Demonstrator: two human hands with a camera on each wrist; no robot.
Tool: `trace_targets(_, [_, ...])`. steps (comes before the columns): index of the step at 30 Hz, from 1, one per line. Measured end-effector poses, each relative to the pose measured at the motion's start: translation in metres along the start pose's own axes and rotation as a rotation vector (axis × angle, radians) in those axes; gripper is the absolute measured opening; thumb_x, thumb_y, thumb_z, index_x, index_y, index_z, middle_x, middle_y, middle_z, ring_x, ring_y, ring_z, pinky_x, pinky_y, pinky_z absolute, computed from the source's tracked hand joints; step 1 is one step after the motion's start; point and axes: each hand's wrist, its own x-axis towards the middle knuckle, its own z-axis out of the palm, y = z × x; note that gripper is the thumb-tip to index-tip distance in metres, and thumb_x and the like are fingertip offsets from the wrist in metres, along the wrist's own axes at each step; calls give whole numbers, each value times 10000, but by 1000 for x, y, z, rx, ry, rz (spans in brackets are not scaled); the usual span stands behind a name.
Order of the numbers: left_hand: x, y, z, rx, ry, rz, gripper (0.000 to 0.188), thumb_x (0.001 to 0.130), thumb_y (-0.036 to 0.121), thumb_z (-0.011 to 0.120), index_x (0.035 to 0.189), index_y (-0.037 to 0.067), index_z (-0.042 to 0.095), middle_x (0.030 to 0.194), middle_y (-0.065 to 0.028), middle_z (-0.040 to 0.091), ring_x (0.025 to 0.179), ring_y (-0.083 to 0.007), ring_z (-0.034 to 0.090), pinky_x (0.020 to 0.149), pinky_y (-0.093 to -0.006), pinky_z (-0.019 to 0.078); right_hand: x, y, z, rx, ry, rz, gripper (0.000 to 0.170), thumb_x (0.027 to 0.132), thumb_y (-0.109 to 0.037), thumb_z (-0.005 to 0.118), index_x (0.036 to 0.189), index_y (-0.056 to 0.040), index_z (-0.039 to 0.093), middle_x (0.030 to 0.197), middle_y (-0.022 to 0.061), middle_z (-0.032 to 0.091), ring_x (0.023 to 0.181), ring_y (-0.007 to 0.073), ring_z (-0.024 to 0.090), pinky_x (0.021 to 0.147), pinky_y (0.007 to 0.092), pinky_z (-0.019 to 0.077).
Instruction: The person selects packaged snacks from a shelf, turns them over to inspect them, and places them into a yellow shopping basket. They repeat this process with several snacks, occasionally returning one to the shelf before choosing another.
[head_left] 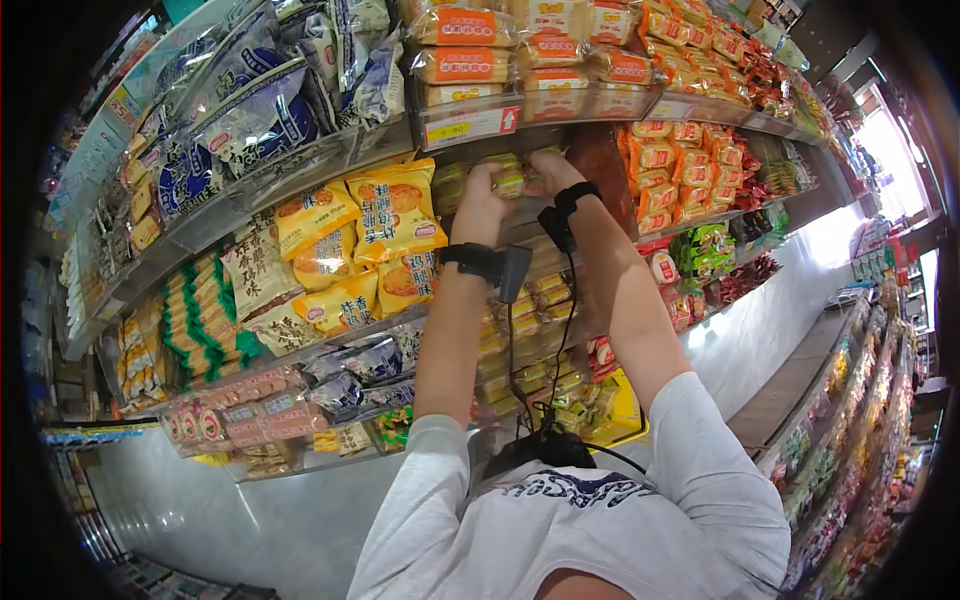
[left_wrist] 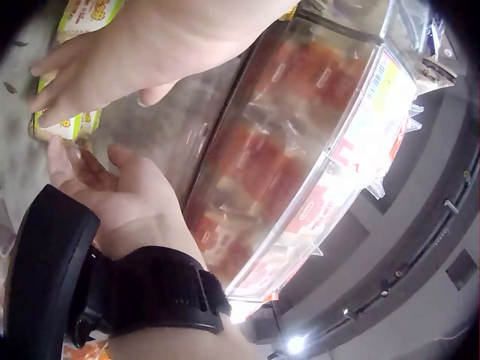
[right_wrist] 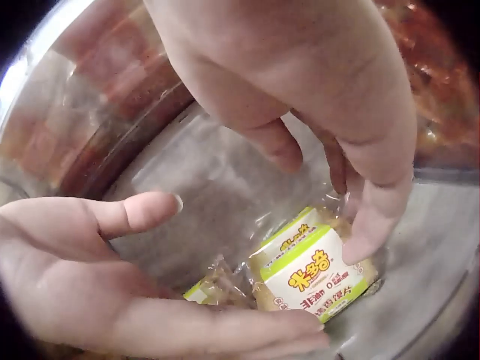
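Observation:
Small clear-wrapped packs with white and green labels lie on a shelf in the head view (head_left: 508, 176). My left hand (head_left: 483, 205) is at their near left and my right hand (head_left: 560, 175) at their right. In the right wrist view, the fingers of my left hand (right_wrist: 142, 307) stretch along the edge of a labelled pack (right_wrist: 311, 277), thumb raised apart. Bent fingertips of my right hand (right_wrist: 307, 97) touch that pack's other end. The left wrist view has my left hand (left_wrist: 127, 56) across the packs (left_wrist: 67, 127), with my right hand (left_wrist: 135, 195) palm up beside them.
Above the hands runs a clear shelf edge with a price label (head_left: 470, 127). Yellow snack bags (head_left: 395, 210) fill the left side, orange packs (head_left: 655, 175) the right. A yellow basket (head_left: 625, 410) holding packs is below, near the body. Cables (head_left: 512, 350) hang between the arms.

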Motion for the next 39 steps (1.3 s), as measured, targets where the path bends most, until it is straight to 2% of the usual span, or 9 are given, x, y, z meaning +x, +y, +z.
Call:
trace_targets(5, [-15,-1,4,105,20,-31,291,813,128,505,1101,100,472,1280,-126,388,1163,-386,407,997,-656,25,-29,-21,8,-94,48,-8,273,808,-98,456,1070,-31,495,934,79,540,802,190,547,587,300,488])
trace_targets(8, [6,-7,-10,124,-74,-123,370,816,149,511,1175,121,428,1343,-133,299,1216,-421,318,982,-678,51,2,-12,-5,-329,3,-45,231,824,-113,452,1014,1,515,879,69,545,761,153,541,510,281,451])
trace_targets(11, [-30,-12,12,174,107,-88,472,810,170,524,1250,120,360,1387,-138,196,1268,-435,190,956,-703,100,-8,-10,-9,-245,4,-233,199,846,-153,496,954,10,536,842,47,541,755,126,525,566,282,456])
trace_targets(14, [-62,-3,5,138,-159,-145,540,803,183,537,1289,120,311,1408,-108,130,1288,-429,97,936,-714,148,-81,-28,2,131,45,-427,208,873,-171,519,985,0,558,905,47,566,799,107,534,682,258,454])
trace_targets(18, [-111,-11,0,209,-269,13,408,801,214,560,1176,120,429,1303,-19,273,1185,-379,244,921,-709,191,-140,-22,-7,-59,97,-805,235,890,-131,505,1087,-11,549,983,73,595,887,120,554,813,250,427])
trace_targets(21, [-148,-23,-5,179,-295,91,302,804,181,562,1089,131,475,1188,3,380,1107,-275,348,978,-601,233,-202,-18,-10,-255,211,-1051,224,860,-90,528,1066,-11,568,971,102,618,924,184,575,859,288,423])
trace_targets(25, [-214,-63,5,295,-399,637,284,819,57,531,1087,75,435,1073,-29,481,1031,-144,461,983,-271,296,-276,-6,-21,-514,384,-1250,186,823,-20,551,1004,-28,594,970,89,617,971,232,562,924,375,404])
trace_targets(33, [-279,-158,16,730,-372,928,443,857,81,541,1219,-30,311,1213,-160,426,1163,-224,419,986,-336,318,-363,32,-59,-236,554,-1339,284,819,-40,583,1102,-29,567,1081,99,568,962,205,536,840,308,426])
trace_targets(39, [-340,-219,7,1210,-441,812,460,867,163,554,1245,-12,358,1216,-145,468,1146,-227,445,987,-350,328,-411,77,-121,430,405,-883,308,896,-89,515,1190,0,503,1151,86,534,1016,137,513,887,256,406])
